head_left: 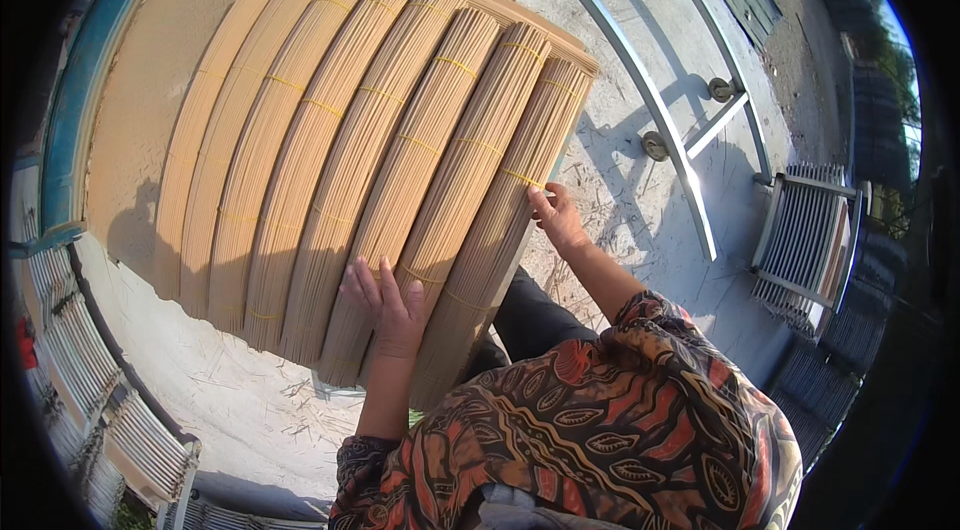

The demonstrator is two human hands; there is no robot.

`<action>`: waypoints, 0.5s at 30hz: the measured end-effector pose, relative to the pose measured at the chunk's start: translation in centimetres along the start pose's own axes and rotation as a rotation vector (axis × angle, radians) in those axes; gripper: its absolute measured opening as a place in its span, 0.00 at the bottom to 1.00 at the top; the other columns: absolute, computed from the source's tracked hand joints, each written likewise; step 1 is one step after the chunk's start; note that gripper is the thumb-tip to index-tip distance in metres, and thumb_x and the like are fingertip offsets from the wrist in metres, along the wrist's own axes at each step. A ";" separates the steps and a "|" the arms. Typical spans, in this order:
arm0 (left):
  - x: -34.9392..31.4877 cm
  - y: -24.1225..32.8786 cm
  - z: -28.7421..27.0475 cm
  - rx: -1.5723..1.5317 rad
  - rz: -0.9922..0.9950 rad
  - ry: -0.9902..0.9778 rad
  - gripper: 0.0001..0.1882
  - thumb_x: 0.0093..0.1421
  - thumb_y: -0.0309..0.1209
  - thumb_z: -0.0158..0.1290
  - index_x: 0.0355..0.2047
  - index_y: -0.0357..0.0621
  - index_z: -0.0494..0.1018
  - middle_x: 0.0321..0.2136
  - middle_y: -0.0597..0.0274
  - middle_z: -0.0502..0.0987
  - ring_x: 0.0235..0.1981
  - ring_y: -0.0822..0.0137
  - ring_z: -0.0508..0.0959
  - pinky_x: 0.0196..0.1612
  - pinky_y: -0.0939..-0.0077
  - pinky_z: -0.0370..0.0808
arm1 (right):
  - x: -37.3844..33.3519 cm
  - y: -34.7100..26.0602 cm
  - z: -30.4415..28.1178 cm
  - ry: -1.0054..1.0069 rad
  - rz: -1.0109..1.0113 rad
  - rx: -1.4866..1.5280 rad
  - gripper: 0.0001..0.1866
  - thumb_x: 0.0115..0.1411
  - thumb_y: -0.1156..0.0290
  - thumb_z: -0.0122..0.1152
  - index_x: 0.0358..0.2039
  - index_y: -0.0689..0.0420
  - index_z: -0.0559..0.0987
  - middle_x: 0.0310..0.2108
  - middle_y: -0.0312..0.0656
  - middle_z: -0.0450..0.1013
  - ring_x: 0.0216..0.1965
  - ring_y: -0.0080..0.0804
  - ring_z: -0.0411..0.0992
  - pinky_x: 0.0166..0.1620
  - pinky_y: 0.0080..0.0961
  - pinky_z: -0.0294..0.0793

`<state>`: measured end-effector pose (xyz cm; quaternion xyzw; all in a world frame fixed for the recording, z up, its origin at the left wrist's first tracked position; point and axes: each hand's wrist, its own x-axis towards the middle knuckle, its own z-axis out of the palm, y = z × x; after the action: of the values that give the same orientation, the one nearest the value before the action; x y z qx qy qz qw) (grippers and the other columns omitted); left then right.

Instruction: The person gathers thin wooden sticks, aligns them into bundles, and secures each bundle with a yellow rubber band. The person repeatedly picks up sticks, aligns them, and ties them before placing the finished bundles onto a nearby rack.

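Several long bundles of thin brown strips lie side by side, slanting across a brown board (135,145). Thin yellow ties bind each bundle. At the right edge, the outermost bundle (490,240) has a yellow tie (517,176) round its middle. My right hand (562,220) pinches this tie at the bundle's right side, thumb and fingertips together. My left hand (388,308) rests flat across the near part of the neighbouring bundles (440,215), its fingers apart and holding nothing. The bundles' undersides are hidden.
A metal frame with wheels (655,146) lies on the concrete floor (620,185) at the right. Beyond it stands a slatted rack (808,245). More racks (150,445) line the lower left. A blue-green metal frame (85,110) borders the board's left side.
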<state>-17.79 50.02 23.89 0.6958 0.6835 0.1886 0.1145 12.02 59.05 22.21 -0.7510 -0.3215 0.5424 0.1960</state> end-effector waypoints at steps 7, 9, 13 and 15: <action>-16.7 -3.8 -4.9 -0.500 -1.289 0.291 0.33 0.64 0.38 0.40 0.61 0.29 0.42 0.61 0.35 0.47 0.60 0.44 0.54 0.62 0.56 0.53 | -7.6 5.6 4.4 -0.138 0.029 -0.130 0.47 0.54 0.39 0.54 0.60 0.65 0.54 0.47 0.61 0.67 0.50 0.51 0.67 0.52 0.36 0.67; -19.5 -4.6 -4.6 -0.542 -1.483 0.287 0.35 0.65 0.45 0.35 0.62 0.32 0.41 0.61 0.43 0.50 0.58 0.50 0.60 0.60 0.61 0.59 | -9.4 6.1 5.3 -0.228 0.009 -0.164 0.47 0.54 0.39 0.53 0.60 0.65 0.53 0.48 0.61 0.67 0.50 0.50 0.68 0.51 0.36 0.67; -18.5 -1.6 -4.5 -1.531 -1.912 0.261 0.34 0.64 0.51 0.31 0.60 0.36 0.50 0.59 0.53 0.57 0.58 0.55 0.60 0.62 0.63 0.55 | -10.6 8.5 6.3 -0.364 0.165 -0.065 0.40 0.57 0.44 0.53 0.58 0.64 0.60 0.46 0.52 0.69 0.44 0.38 0.70 0.45 0.29 0.71; -23.4 -5.1 0.4 -1.636 -1.451 0.063 0.36 0.62 0.55 0.30 0.63 0.44 0.47 0.61 0.53 0.53 0.61 0.52 0.56 0.62 0.49 0.51 | -12.1 9.0 4.6 -0.413 0.249 0.101 0.31 0.58 0.49 0.54 0.51 0.62 0.68 0.38 0.45 0.71 0.36 0.31 0.71 0.39 0.26 0.72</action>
<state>-22.07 27.02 18.93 -0.1644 0.6015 0.4911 0.6083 7.61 43.99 23.19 -0.6473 -0.2322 0.7198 0.0948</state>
